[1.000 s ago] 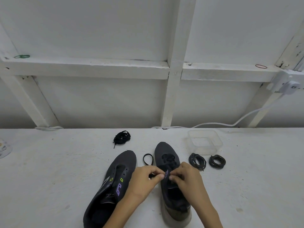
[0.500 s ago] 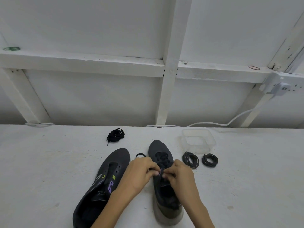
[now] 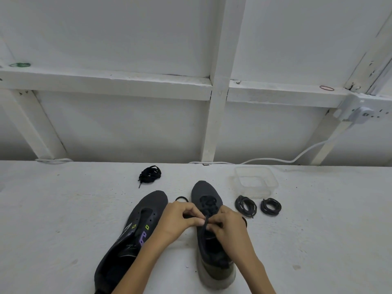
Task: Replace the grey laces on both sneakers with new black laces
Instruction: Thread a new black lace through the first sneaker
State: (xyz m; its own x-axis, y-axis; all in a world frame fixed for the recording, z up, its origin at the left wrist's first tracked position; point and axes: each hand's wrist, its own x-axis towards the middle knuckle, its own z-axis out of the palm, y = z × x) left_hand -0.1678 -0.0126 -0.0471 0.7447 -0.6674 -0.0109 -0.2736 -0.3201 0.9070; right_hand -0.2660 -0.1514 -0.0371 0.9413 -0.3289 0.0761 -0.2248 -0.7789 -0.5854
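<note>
Two dark sneakers stand on the white table. The left sneaker (image 3: 137, 230) leans over with no lace in its eyelets. The right sneaker (image 3: 209, 209) stands upright with a black lace (image 3: 206, 203) threaded through its front eyelets. My left hand (image 3: 180, 219) and my right hand (image 3: 228, 224) meet over its tongue, each pinching the black lace. A loop of that lace (image 3: 182, 198) sticks out to the left of the shoe. A bundled black lace (image 3: 149, 175) lies behind the left sneaker. Two coiled grey laces (image 3: 246, 205) (image 3: 271, 206) lie right of the right sneaker.
A clear plastic container (image 3: 255, 181) stands behind the coiled laces. A white cable (image 3: 275, 160) runs along the table's back edge up to a socket (image 3: 360, 113) on the white framed wall. Rubber bands lie on the wall ledge.
Both hands have stayed at the right sneaker's eyelets, shifting slightly along the lace. The lace loop to the left of the shoe looks smaller than a second ago.
</note>
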